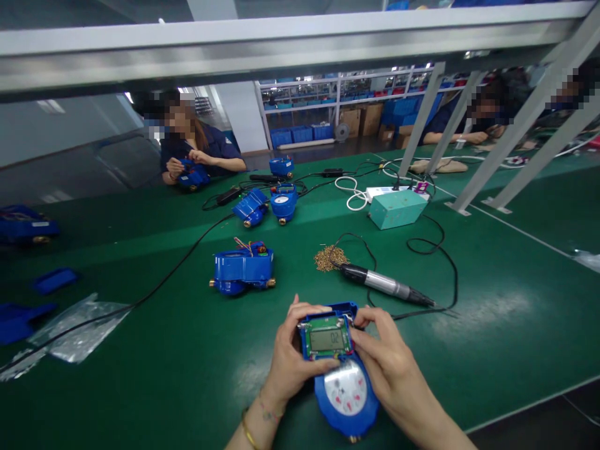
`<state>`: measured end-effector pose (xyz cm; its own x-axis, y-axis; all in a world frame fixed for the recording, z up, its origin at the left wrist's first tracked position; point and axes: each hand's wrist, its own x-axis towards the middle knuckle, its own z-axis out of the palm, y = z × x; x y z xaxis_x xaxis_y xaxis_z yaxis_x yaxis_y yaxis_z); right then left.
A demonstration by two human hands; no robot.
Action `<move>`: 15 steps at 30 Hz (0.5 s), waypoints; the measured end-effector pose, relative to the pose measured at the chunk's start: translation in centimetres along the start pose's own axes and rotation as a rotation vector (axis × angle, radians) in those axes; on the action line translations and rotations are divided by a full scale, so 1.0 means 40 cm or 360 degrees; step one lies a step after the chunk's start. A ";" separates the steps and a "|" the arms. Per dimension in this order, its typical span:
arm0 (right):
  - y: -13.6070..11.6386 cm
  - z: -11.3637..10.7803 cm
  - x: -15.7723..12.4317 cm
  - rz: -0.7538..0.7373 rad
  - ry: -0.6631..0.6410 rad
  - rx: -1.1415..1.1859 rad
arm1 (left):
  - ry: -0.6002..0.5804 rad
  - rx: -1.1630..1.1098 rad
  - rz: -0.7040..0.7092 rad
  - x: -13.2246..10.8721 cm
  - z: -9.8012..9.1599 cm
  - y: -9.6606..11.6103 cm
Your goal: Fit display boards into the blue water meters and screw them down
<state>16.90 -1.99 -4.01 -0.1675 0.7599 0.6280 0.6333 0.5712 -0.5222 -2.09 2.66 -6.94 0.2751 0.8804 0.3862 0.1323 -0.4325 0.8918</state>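
Note:
A blue water meter (323, 390) lies in front of me, its round white dial with red pointers facing up. On its upper end an open blue housing holds a green circuit board with a lit LCD screen (327, 340). My left hand (291, 350) grips this housing from the left, thumb along the lower edge and fingers over the top. At the right edge of the board, the thumb and fingers of my right hand (382, 344) pinch together; whatever is between them is too small to make out. Another blue meter (244, 269) with loose coloured wires stands beyond my hands.
An electric screwdriver (387, 284) lies beside a pile of brass screws (330, 257). Farther back are a teal box (398, 209), a power strip (382, 192), cables and more blue meters (283, 203). Plastic bags (82, 328) lie left. A co-worker (201, 147) holds a meter across the table; metal posts (497, 137) rise right.

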 end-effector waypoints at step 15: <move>0.016 -0.023 -0.011 -0.0111 -0.0276 -0.0324 | -0.0032 0.0026 0.0074 0.007 0.003 0.012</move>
<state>18.07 -2.26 -4.11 -0.3318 0.7725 0.5414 0.7514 0.5634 -0.3434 -1.83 2.67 -6.43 0.3004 0.8551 0.4225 0.1341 -0.4764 0.8689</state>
